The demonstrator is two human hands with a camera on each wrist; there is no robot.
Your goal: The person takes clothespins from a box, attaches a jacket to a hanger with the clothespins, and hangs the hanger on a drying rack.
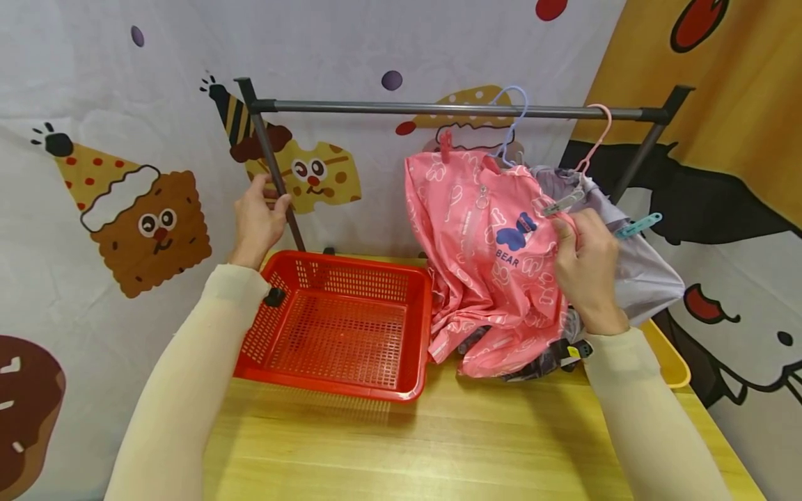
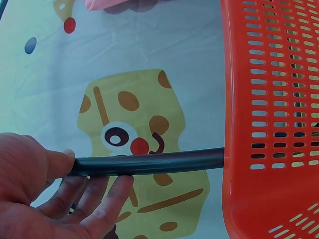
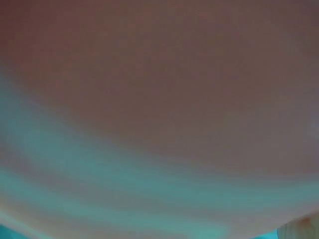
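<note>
My left hand (image 1: pixel 258 221) holds the left post (image 2: pixel 149 163) of a dark metal clothes rack, thumb on one side and fingers on the other. A pink hooded-looking jacket (image 1: pixel 466 257) with white outlines and a blue bear print hangs on a blue hanger (image 1: pixel 517 118) from the rack's rail (image 1: pixel 376 108). My right hand (image 1: pixel 587 268) grips the jacket's edge at its right shoulder, beside a pale clothespin (image 1: pixel 564 202). A red clothespin (image 1: pixel 445 146) clips the jacket's left shoulder. The right wrist view is a blur, too close to read.
An open red plastic basket (image 1: pixel 416 334) stands on the wooden table (image 1: pixel 351 445), left of the jacket. A grey garment (image 1: pixel 645 278) hangs behind on a pink hanger (image 1: pixel 601 136), with a teal clothespin (image 1: pixel 639 226). Part of a yellow container (image 1: pixel 667 358) shows at the right.
</note>
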